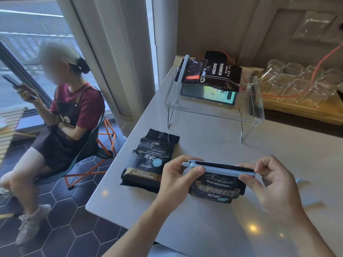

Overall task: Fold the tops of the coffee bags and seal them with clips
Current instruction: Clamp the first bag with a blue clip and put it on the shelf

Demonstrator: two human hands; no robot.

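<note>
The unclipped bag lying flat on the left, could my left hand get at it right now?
Probably yes, once freed. The flat bag lies beside your left hand with bare table between, but that hand is pinching the clip.

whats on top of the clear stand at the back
On the clear stand lie two dark coffee bags, one clipped along its left edge by a pale clip. They partly cover a lit screen; the rest of it is hidden.

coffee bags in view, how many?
3. One held in both hands, left hand and right hand, with a blue clip on its top; one flat on the table, unclipped; one clipped on the acrylic stand. Others may be hidden.
</note>
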